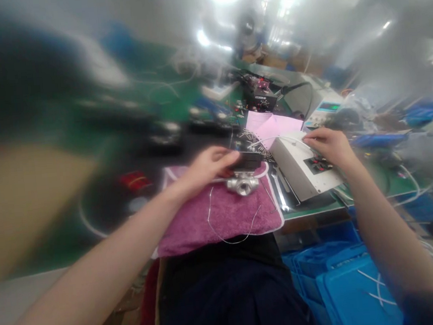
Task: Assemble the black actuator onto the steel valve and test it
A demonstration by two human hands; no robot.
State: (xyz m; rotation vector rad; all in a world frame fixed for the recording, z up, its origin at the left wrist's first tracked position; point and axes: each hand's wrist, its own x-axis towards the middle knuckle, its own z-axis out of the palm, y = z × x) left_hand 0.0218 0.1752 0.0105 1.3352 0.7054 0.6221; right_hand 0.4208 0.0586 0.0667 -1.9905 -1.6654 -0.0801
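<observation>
My left hand (pixel 218 162) is closed around the side of a black box-shaped actuator (pixel 249 161), its thumb lying along the near edge. Beneath that actuator sits a silver metal ball valve (pixel 243 184) with a round port facing me. Both rest on a purple towel (pixel 191 220) with white edging. My right hand (pixel 328 145) is at the top of a white control box (pixel 296 170), thumb and fingertips pinched together; what they hold is too small to make out. A thin white cable (pixel 275 138) runs over the box close to those fingertips.
Two wrenches (pixel 279 190) lie between towel and box. Pink paper (pixel 274 126) and a pile of small metal parts (pixel 252 141) are behind. A power supply with a green display (pixel 329 107) stands back right. Blue bins (pixel 352 287) sit below the table edge.
</observation>
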